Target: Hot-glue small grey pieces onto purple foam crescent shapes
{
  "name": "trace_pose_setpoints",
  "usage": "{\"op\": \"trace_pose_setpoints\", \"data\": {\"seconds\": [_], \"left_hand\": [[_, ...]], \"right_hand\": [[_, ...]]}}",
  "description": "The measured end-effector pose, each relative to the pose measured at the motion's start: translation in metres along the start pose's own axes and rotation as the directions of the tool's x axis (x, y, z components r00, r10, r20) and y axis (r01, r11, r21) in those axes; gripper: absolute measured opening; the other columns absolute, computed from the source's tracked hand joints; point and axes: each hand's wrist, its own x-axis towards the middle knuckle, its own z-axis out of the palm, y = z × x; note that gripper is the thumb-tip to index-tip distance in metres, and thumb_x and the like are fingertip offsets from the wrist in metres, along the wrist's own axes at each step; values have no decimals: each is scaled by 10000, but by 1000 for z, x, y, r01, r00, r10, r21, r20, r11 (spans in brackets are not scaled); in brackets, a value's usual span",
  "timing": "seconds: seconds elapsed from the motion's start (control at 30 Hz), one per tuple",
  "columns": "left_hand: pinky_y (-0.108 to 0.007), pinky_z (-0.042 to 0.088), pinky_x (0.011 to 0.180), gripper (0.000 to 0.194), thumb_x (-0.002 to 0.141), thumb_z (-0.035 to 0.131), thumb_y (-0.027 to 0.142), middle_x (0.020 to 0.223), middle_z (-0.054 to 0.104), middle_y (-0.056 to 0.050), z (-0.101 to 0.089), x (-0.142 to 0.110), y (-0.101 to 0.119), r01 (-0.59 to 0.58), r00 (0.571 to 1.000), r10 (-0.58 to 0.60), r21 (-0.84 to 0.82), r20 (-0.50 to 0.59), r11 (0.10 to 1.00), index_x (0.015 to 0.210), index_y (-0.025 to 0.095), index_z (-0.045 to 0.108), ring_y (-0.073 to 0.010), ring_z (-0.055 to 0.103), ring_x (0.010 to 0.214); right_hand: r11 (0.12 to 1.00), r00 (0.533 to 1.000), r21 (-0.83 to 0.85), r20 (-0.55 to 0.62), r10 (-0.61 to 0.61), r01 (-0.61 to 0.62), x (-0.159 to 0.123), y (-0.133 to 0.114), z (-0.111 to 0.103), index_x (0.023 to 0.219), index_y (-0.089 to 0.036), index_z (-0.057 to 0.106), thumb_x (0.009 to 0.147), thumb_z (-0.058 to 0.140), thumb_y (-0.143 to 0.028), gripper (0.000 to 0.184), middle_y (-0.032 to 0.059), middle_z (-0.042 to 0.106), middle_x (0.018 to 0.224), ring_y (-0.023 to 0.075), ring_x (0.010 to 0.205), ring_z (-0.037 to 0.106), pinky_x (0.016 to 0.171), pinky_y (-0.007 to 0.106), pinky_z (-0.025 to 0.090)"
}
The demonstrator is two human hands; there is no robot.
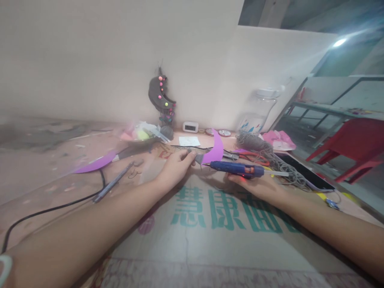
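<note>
I see my right hand [252,185] curled round the gun [232,168], its long axis running leftward, nozzle just beside the crescent [216,150]. My left hand's [179,162] fingers pinch the grey end; the purple curve rises rightward beyond them.

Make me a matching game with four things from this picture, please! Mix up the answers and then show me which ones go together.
Things:
1. glue gun
2. upright purple moon
3. chair
4. jug

Clues:
A. red, off to the right past the table
B. see-through, standing near the wall
C. its lower end is at the left hand
D. blue, held in the right hand

Right pairs:
1 – D
2 – C
3 – A
4 – B
</note>
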Motion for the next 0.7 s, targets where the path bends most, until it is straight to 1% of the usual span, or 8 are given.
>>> {"op": "trace_pose_setpoints", "data": {"seconds": [0.07,0.17,0.3,0.43,0.57,0.7], "left_hand": [[-239,329,530,417,862,468,533,556,500,36,1,1,-2,-11,1000,11,-8,-3,1000,645,181,519,-114,455,523],[-235,330,529,406,865,469,518,567,505,35,1,1,-3,-22,1000,22,-17,2,1000,646,180,517,-113,463,532],[-235,323,516,402,863,474,507,549,485,37,0,0,0,-20,1000,20,-8,-4,1000,633,179,510,-113,453,520],[-235,313,508,409,869,459,508,539,465,42,-1,-2,4,-19,1000,19,4,8,1000,628,180,503,-109,433,506],[-236,314,512,407,865,467,503,550,470,41,0,-1,4,-29,1000,29,0,-5,1000,620,179,498,-107,437,512],[-237,314,514,404,860,472,502,549,470,40,1,-1,4,-31,999,31,7,-12,1000,619,179,505,-109,437,514]], "right_hand": [[1000,1000,-4,11,17,-17,0,0,0,765,-233,598,760,623,-423,191,42,664,748,233,716,636,653,352,527],[1000,1000,-26,2,15,-15,1,3,1,751,-234,575,754,618,-432,203,34,641,714,225,676,615,626,348,516],[998,1000,-55,5,5,-5,2,4,1,733,-236,554,755,590,-448,216,34,621,691,227,669,600,613,350,507],[996,1000,-90,-12,25,-26,2,0,2,707,-236,544,741,591,-455,227,37,614,683,234,669,600,611,359,506],[996,999,-80,-22,41,-42,1,-2,3,716,-238,541,736,597,-434,205,31,626,685,232,666,612,610,355,513],[995,999,-84,-18,50,-51,1,-1,4,685,-238,534,733,601,-427,206,29,617,648,225,627,604,576,346,507]]}}
